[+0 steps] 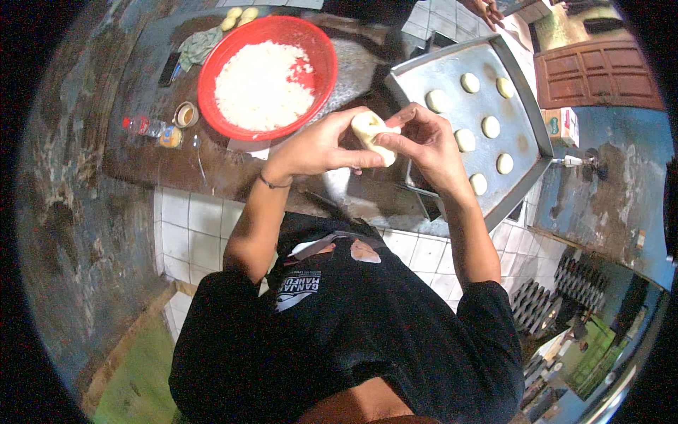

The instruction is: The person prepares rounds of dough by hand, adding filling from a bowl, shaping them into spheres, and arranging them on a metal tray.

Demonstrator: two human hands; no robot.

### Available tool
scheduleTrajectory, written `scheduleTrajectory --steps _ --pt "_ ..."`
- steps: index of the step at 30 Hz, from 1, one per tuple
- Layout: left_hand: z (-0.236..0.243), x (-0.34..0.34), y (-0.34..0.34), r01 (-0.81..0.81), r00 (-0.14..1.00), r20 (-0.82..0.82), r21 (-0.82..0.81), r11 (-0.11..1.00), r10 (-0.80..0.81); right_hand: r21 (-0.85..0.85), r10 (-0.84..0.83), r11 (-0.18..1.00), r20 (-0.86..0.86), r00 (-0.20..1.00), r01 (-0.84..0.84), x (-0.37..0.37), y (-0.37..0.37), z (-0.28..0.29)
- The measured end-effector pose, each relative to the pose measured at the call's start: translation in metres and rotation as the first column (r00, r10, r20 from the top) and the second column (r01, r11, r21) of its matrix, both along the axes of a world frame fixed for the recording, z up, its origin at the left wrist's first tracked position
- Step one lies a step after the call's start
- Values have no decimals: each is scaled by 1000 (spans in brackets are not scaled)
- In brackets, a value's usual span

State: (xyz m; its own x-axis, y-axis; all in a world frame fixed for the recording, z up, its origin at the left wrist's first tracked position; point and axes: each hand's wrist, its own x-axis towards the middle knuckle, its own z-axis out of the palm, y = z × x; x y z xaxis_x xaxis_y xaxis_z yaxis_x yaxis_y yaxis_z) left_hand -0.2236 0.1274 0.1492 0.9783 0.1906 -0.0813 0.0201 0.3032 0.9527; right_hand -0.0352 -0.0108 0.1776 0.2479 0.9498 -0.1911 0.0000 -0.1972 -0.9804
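A piece of pale dough (pixel 369 131), opened into a cup shape with a hollow, is held up between my two hands above the table's front edge. My left hand (pixel 321 145) cradles it from the left, thumb along its lower side. The fingers and thumb of my right hand (pixel 427 145) pinch its right rim. Just beyond my left hand stands a red basin (pixel 326 49) holding a white crumbly filling (pixel 258 85). Right of my hands is a metal baking tray (pixel 452 63) with several round dough balls (pixel 464 140) set apart on it.
On the table's left lie a small bottle (pixel 145 127), a yellow-labelled jar (pixel 170 137), a small cup (pixel 186 114), a dark phone-like object (pixel 169 69) and a greenish cloth (pixel 200 48). More dough balls (pixel 240 17) sit behind the basin. Another person's hand (pixel 486 10) shows beyond the tray.
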Motion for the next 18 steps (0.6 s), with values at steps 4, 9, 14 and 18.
scheduleTrajectory --steps 4,9,14,18 --pt "3 38 -46 -274 942 174 -95 957 287 106 -77 992 56 995 70 13 -35 28" --pt "6 75 -72 -209 975 93 70 975 202 253 -78 925 855 512 -283 42 -61 62" --pt "43 105 -100 -313 948 -54 -348 884 314 424 -270 905 502 822 39 82 -81 32" --pt "34 136 -114 -524 841 222 111 844 493 146 -243 931 -433 868 334 84 -102 12"
